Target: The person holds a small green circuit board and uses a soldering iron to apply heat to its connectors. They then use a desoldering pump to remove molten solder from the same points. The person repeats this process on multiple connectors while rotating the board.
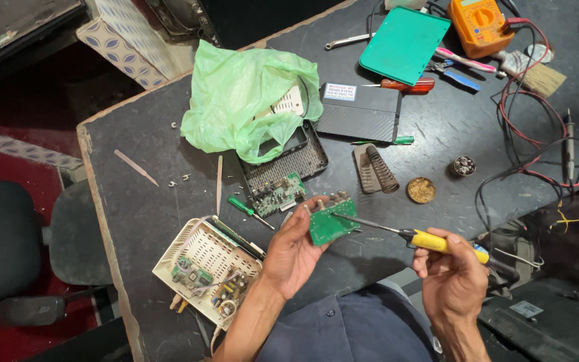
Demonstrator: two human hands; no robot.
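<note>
My left hand [294, 249] grips small green circuit board [330, 224] above dark workbench [143, 213]. My right hand [452, 274] clasps yellow-handled soldering iron [430, 241], tip touching board's upper edge.

Dark, scuffed workbench [149, 214] bearing a crumpled green plastic bag [239, 100], an opened cream device case [206, 268], a black casing [360, 112], a teal lid [403, 43], an orange multimeter [480, 23], a small green screwdriver [249, 211], a coiled soldering-iron stand [376, 169] and red and black test leads [537, 114].
</note>
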